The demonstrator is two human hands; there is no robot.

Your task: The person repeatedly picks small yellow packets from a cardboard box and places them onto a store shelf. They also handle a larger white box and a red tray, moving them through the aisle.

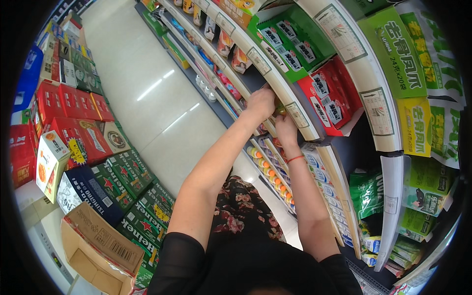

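Note:
Both my hands reach in under the front edge of a shelf [274,75] that carries price labels. My left hand [261,104] is curled, its knuckles up and its fingertips hidden. Just beside and nearer to me, my right hand [287,129] has its fingers bent; a red cord circles that wrist. A small greenish-yellow item [281,109], perhaps a packet, shows between the two hands, close to their fingers. Whether either hand grips it is hidden. Snack pouches [240,61] stand on this lower shelf, beyond my left hand.
Above sit a green display box [291,44] and a red display box [332,107] of packets. Orange-capped bottles [273,177] line a low shelf. Across the tiled floor [147,96] are stacked Heineken cartons [127,173], red cartons [79,134] and an opened cardboard box [96,245].

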